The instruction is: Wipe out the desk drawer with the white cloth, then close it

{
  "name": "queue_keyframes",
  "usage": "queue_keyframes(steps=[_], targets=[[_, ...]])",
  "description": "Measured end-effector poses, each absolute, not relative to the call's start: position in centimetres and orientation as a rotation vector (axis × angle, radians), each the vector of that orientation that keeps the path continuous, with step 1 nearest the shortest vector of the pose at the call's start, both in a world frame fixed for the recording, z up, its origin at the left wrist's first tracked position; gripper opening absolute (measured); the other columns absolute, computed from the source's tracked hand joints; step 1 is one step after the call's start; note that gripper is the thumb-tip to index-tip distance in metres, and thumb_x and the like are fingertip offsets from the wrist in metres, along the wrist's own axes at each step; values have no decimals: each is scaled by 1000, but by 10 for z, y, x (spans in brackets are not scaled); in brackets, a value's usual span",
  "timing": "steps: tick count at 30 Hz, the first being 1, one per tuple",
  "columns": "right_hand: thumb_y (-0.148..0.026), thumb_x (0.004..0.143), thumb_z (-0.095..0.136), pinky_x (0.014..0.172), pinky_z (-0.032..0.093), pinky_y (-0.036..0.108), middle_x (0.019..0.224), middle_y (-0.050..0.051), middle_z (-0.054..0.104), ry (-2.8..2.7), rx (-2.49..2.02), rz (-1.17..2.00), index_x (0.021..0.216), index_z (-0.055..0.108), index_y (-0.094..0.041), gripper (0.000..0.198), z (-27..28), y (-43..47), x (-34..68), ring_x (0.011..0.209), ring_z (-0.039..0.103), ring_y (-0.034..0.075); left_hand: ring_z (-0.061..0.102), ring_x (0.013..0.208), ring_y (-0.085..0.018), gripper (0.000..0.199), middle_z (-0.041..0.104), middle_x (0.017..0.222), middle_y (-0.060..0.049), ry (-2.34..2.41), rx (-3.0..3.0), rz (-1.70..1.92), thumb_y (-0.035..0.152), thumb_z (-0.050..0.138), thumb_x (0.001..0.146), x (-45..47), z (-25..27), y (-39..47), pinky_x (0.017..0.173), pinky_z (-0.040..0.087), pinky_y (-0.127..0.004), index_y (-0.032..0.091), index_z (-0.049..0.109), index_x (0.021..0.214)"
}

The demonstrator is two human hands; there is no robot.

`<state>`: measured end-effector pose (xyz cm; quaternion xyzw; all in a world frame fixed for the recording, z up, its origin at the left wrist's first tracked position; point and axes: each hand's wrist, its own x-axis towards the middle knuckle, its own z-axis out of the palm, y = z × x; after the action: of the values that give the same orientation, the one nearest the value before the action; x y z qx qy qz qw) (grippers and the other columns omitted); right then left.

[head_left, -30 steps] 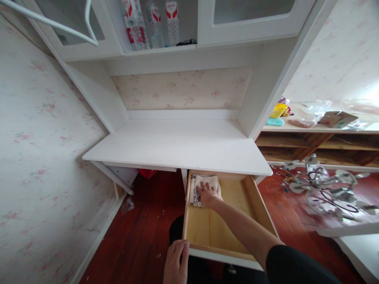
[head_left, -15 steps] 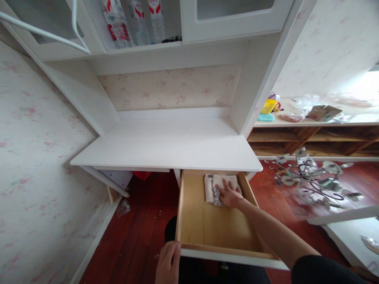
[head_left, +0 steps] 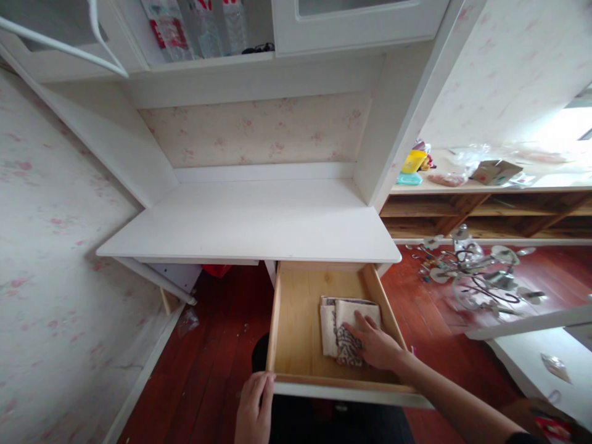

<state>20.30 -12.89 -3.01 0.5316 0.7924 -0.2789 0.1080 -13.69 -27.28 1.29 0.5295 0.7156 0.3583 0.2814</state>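
A pulled-out wooden drawer [head_left: 296, 333] with a white front juts from under the white desk. Inside it, toward the front right, lies a folded cloth [head_left: 329, 330], cream with a dark brown pattern. My right hand [head_left: 374, 345] rests on the cloth with its fingers stretched out and apart, pressing on its right part. At the drawer's front left corner, my left hand [head_left: 255, 404] has its fingers closed over the edge; part of that grip is hidden.
The white desk top [head_left: 259, 222] spans above the drawer. Overhead, plastic bottles [head_left: 208, 31] stand in an open cabinet. A chandelier [head_left: 485, 271] lies on the red floor at right, near a wooden shelf unit [head_left: 430, 206] and a white piece of furniture [head_left: 531, 351].
My right hand has slid the cloth from the back of the drawer toward its front. My left hand stays on the drawer corner. The view has shifted slightly.
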Motion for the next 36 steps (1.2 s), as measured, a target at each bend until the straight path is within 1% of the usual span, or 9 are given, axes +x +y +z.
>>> queue_keyframes(steps=[4,10,13,17,21,26,29,32,36], targets=[[-18,64,66,109,30,53,158,7,13,2304,1531,-823,145,31,-33,89,-22,-156,206,140,16,42,63,95,-20,43,69,97,-7,1905,1428,970,56,43,88,-138,13,-273,87,52,-33,22,68,92],[-15,62,66,102,40,52,158,3,11,2275,1584,-825,142,36,-37,88,-11,-148,192,137,23,43,63,96,-21,44,68,98,-7,1900,1404,949,56,40,89,-138,15,-272,89,51,-35,22,68,92],[-21,63,70,100,41,51,158,3,10,2286,1555,-794,141,36,-38,86,-9,-139,174,137,21,43,63,95,-20,43,68,97,-7,1903,1400,955,56,41,89,-136,18,-272,88,51,-35,23,68,91],[-32,64,74,95,42,56,158,6,11,2315,1480,-771,141,34,-43,87,-8,-133,135,137,20,45,63,95,-20,42,68,98,-7,1916,1398,960,54,41,90,-134,21,-274,88,51,-34,22,68,92],[-39,62,74,95,38,61,158,8,11,2363,1388,-785,140,36,-42,87,-2,-132,85,135,18,49,61,97,-20,39,67,99,-7,1913,1387,954,50,40,91,-133,21,-275,88,50,-33,22,67,94],[-45,66,67,95,32,65,157,14,11,2361,1335,-776,143,33,-35,85,4,-138,32,135,15,53,61,95,-19,38,67,97,-6,1905,1397,942,48,39,92,-134,23,-275,87,49,-32,22,67,92],[-46,67,64,99,29,64,158,13,10,2355,1376,-746,144,32,-31,85,-2,-140,22,136,14,52,61,95,-19,40,67,97,-7,1901,1397,939,49,38,92,-135,22,-275,87,49,-33,22,67,92],[-46,68,62,101,27,62,158,9,10,2381,1410,-728,144,33,-33,82,-10,-134,24,136,15,50,60,97,-20,42,67,99,-7,1891,1402,944,50,38,92,-137,15,-275,89,49,-34,22,68,94],[-43,70,60,99,30,62,158,10,11,2314,1484,-659,145,32,-32,81,-7,-104,20,136,18,48,59,101,-20,45,66,103,-7,1884,1417,951,52,36,92,-140,6,-276,95,46,-38,22,69,97]])
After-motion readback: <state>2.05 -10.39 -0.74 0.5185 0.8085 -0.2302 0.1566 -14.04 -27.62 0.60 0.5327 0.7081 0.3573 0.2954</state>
